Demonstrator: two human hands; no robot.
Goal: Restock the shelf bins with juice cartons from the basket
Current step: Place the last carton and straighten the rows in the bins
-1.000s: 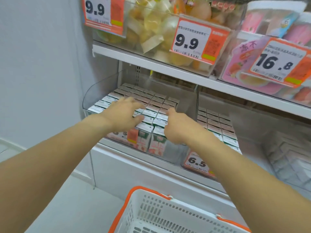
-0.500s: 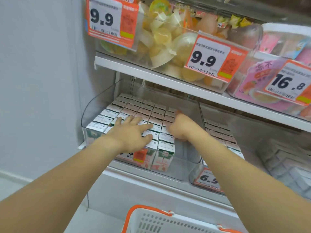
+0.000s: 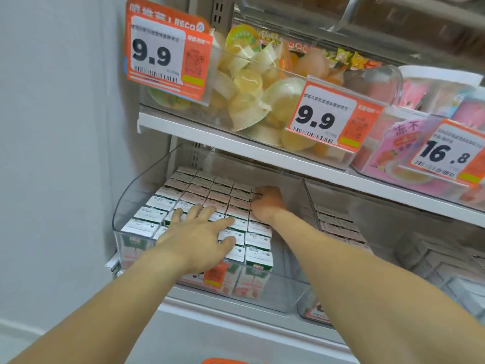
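the left hand (image 3: 195, 239) is pressing flat, fingers spread, on the juice cartons (image 3: 210, 195) in the clear bin (image 3: 123, 219), likely levelling them. the right hand (image 3: 267, 204) is reaching deeper along the bin's right side, fingers hidden, so i cannot tell its grip.

A shop, seen at a stocked display. White metal shelves (image 3: 199, 132) cross the frame, carrying clear plastic bins (image 3: 136, 195). Orange-and-white price tags (image 3: 168, 56) with barcodes, reading 9.9 and 16.8, clip to the upper bins of wrapped jelly cups (image 3: 252, 101). Rows of small identical juice cartons (image 3: 210, 195) fill the lower-centre bin.
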